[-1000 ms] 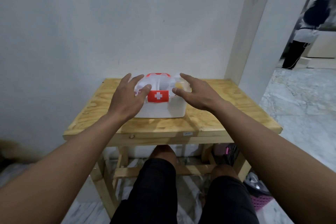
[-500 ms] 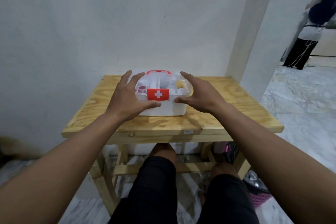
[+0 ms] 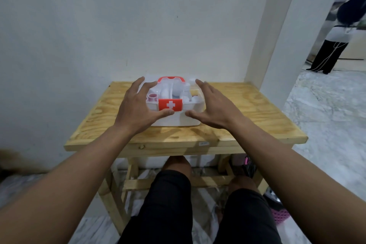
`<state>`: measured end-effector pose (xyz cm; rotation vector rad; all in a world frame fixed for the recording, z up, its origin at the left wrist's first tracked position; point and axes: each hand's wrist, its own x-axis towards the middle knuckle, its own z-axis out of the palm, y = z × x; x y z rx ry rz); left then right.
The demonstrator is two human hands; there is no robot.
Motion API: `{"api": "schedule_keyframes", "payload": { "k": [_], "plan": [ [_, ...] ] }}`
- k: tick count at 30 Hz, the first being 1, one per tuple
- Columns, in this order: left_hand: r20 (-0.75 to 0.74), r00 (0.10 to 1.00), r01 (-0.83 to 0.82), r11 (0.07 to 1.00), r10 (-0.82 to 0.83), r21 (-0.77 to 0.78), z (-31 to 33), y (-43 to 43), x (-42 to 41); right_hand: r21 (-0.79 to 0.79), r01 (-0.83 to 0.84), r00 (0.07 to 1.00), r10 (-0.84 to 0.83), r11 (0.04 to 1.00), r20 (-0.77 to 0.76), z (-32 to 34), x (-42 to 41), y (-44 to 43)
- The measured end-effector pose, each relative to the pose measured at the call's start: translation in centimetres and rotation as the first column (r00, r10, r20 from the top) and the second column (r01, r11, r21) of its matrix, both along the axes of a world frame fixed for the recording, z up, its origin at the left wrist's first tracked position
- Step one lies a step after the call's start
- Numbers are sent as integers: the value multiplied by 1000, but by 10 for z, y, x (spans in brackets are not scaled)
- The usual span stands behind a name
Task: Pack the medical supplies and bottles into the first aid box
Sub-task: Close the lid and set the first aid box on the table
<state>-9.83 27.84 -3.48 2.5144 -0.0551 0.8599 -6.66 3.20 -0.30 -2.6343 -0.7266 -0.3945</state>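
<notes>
**Head view: first aid box [image 3: 178, 120] on the bench [image 3: 247, 117]**

White box with its red cross latch [image 3: 170, 104] facing the person; a pink-capped bottle [image 3: 152, 97] shows inside at the box's left. The left hand [image 3: 136, 109] spreads over the box's left side and the right hand [image 3: 213, 109] is at its right side. Each grip is open, fingers straight, thumbs at the front wall below the latch.

Glossy white plastic first aid box [image 3: 176, 119] on a matt, grainy plywood table [image 3: 247, 109].
</notes>
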Motion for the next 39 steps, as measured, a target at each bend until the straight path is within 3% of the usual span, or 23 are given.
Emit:
{"api": "schedule_keyframes", "payload": {
  "k": [8, 23, 29, 34, 39],
  "plan": [
    [33, 999, 33, 999, -33, 1, 0, 0, -4, 146, 80, 996, -83, 986, 21, -6, 1, 18],
    [12, 1000, 29, 1000, -29, -4, 3, -4, -8, 131, 105, 985, -121, 986, 121, -21, 6, 22],
    [-6, 999, 52, 995, -52, -80, 1, -2, -9, 302, -9, 999, 23, 953, -44, -23, 4, 11],
    [-91, 994, 21, 929, -59, -370, -9, 3, -9, 384, 27, 983, 46, 923, -179, -33, 2, 7],
    [-113, 987, 55, 899, -115, -434, -4, -1, -9, 436, 45, 970, 66, 899, -236, -30, 5, 6]
  ]
}}
